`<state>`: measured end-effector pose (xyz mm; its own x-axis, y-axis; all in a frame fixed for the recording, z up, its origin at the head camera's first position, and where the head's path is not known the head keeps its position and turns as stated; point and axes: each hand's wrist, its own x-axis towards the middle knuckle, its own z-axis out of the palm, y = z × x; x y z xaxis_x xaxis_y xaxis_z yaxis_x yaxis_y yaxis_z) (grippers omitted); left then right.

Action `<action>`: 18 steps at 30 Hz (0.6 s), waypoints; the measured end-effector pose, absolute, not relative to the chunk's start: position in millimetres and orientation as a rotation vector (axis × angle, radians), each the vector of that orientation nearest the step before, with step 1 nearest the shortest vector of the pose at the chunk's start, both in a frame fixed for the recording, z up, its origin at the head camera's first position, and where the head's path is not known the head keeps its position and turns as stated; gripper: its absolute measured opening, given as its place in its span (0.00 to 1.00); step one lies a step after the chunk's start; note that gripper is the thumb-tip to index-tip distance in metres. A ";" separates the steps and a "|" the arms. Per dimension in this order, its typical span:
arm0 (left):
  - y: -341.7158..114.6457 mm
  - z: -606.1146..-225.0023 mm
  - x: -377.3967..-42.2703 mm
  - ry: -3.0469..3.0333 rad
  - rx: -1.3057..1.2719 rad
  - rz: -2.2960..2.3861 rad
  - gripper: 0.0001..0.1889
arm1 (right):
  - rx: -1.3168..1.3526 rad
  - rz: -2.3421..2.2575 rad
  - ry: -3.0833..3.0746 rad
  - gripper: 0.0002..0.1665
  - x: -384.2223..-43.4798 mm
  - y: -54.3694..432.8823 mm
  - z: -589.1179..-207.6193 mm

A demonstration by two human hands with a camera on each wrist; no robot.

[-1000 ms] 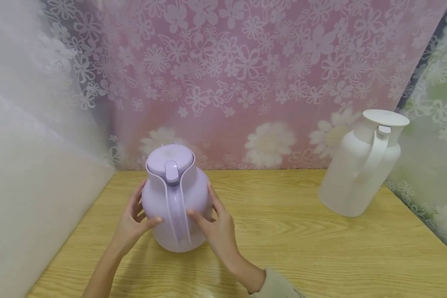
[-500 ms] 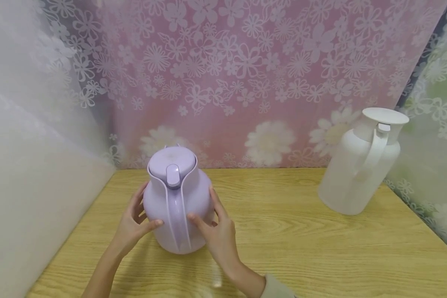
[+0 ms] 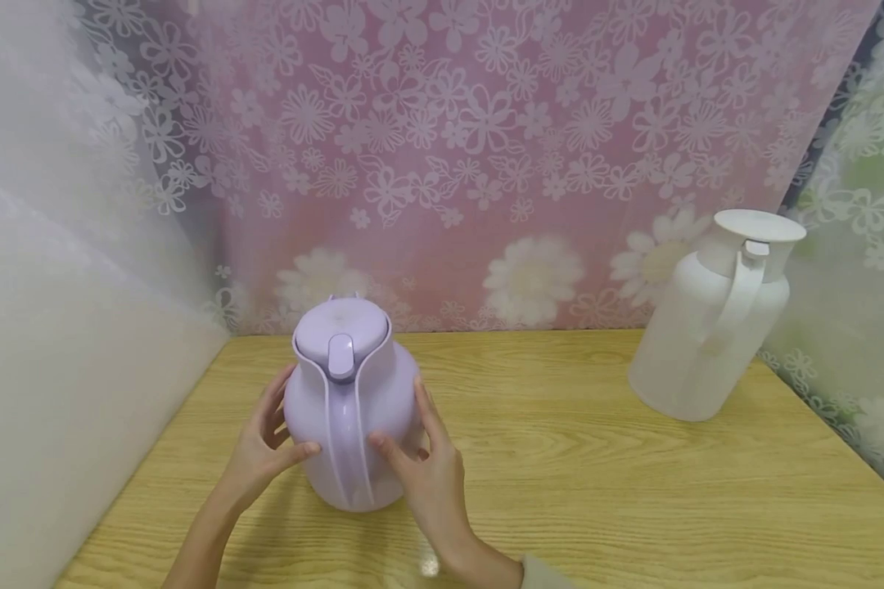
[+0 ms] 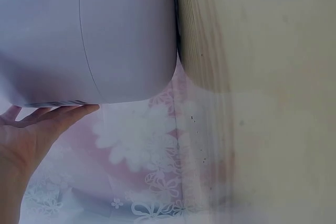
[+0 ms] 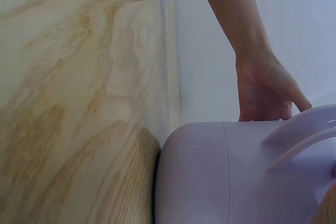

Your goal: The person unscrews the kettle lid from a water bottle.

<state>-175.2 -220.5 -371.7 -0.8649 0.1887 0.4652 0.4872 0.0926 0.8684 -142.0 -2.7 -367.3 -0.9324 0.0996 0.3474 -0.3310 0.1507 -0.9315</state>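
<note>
I have a pale lilac, round-bellied jug with a smooth, plastic-looking surface [image 3: 349,401] between my hands, standing on the near left part of the table. Its lilac oval lid [image 3: 341,319] sits in the collar, the small lilac thumb tab [image 3: 340,357] points my way, and the long lilac handle [image 3: 349,450] runs down the side facing me. My left hand [image 3: 256,458] grips the left side of the belly, fingers round towards the back and thumb in front. My right hand [image 3: 436,483] grips the right side, its thumb just beside the handle.

As I judge it, the taking hold is done: both hands are set, the lid is in place and the base appears to rest on the yellowish wood-grain table [image 3: 597,491]. I see no sign of lifting or pouring; how much handling is left, I cannot tell.

Well apart to the right is a tall white jug with a flared top [image 3: 707,335], untouched. Behind hangs a pink flower-patterned curtain [image 3: 501,123].
</note>
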 end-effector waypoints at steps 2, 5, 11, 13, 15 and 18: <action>-221.1 -372.1 -174.2 -2.123 -0.690 -1.857 0.49 | 0.208 1.842 -2.119 0.44 -139.7 -3.3 -367.7; -221.9 -372.3 -172.3 -2.116 -0.708 -1.863 0.48 | 0.187 1.862 -2.127 0.45 -136.5 -3.9 -367.9; -224.0 -372.3 -169.1 -2.146 -0.718 -1.846 0.48 | 0.202 1.867 -2.122 0.45 -129.7 -3.0 -365.9; -224.4 -372.2 -168.9 -2.152 -0.724 -1.843 0.48 | 0.216 1.859 -2.115 0.45 -127.9 -2.4 -365.0; -224.6 -372.1 -168.8 -2.158 -0.729 -1.840 0.48 | 0.223 1.848 -2.111 0.45 -126.6 -2.0 -364.8; -225.2 -372.2 -168.8 -2.162 -0.737 -1.840 0.49 | 0.212 1.838 -2.116 0.44 -125.2 -2.2 -365.6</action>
